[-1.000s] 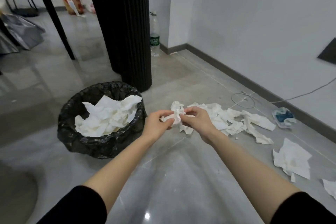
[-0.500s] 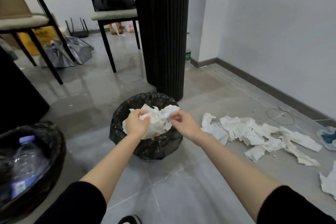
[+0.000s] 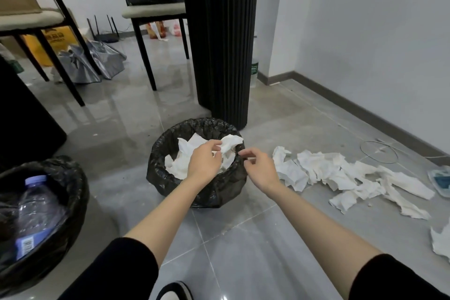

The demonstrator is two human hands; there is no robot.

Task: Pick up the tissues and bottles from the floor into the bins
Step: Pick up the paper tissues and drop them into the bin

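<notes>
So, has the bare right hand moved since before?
Yes: the bare right hand moved left, from over the scattered white floor tissues to the right rim of the round black-bagged bin.

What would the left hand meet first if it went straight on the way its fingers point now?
Most likely the crumpled tissue lying at the far side of the bin, just ahead of the left hand. Depth is unclear from this single view, so the hand might pass slightly above it.

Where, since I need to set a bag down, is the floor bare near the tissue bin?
Bare tile lies between the tissue bin and the bottle bin, and on the tissue bin's near side. Crowded: loose tissues spread right of it; the black pillar stands close behind.
</notes>
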